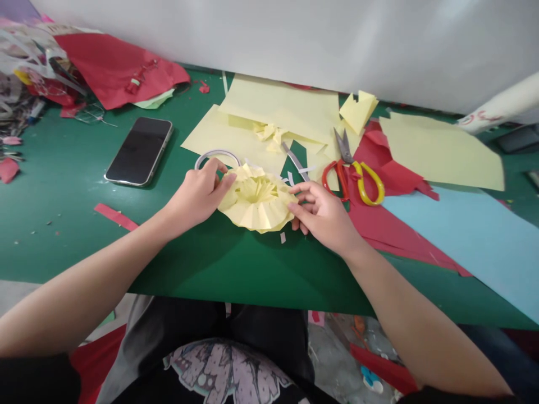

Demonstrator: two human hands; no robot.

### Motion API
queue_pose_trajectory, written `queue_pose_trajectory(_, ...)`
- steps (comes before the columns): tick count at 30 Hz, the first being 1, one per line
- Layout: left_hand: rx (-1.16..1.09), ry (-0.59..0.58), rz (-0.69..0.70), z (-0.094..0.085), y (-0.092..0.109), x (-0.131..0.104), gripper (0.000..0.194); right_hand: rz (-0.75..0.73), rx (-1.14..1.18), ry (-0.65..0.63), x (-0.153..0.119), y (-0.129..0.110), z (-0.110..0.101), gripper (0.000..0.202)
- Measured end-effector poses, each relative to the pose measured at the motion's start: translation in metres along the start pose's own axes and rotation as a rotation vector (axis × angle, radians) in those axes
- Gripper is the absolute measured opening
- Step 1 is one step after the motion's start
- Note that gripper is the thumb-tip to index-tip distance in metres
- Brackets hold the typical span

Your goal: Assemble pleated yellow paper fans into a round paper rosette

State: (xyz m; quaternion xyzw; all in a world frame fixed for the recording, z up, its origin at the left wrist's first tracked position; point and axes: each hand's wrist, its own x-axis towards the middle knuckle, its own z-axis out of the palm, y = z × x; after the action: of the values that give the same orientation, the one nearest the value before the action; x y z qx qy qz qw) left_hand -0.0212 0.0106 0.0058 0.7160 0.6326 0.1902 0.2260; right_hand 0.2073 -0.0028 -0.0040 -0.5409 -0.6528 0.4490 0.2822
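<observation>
A round, pleated yellow paper flower (257,210) is held just above the front part of the green table. My left hand (201,188) pinches its left edge between thumb and fingers. On the opposite edge, my right hand (318,210) grips with the thumb on top and fingers curled beneath. Behind the flower on the left lies a roll of tape (218,152), partly covered by my left hand. Scissors (351,165) with one red and one yellow handle lie open beyond my right hand. A grey blade-like strip (295,161) sits between them, with small white strips near it.
Yellow paper sheets (280,98) spread behind the flower. A phone (140,150) lies at left on the green table (67,224). Red paper (389,227) and a blue sheet (471,233) cover the right side. Scraps pile up at far left, beside a red sheet (109,62).
</observation>
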Motion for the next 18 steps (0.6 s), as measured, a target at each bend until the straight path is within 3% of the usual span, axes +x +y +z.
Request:
queue_pose_trajectory(5, -0.129, 0.038, -0.029, 0.0051, -0.0018, 0.0012, 0.022, -0.083, 0.03, 0.043, -0.0006, 0.0016, 0.0012, 0.023)
queue_pose_trajectory(13, -0.159, 0.06, 0.024, 0.0087, -0.0025, 0.0029, 0.022, -0.176, 0.047, 0.074, -0.0029, 0.0018, 0.0039, 0.021)
queue_pose_trajectory(18, -0.615, 0.025, 0.122, 0.0089, -0.0015, -0.0015, 0.035, -0.227, 0.088, 0.137, -0.0059, -0.0043, 0.0023, 0.016)
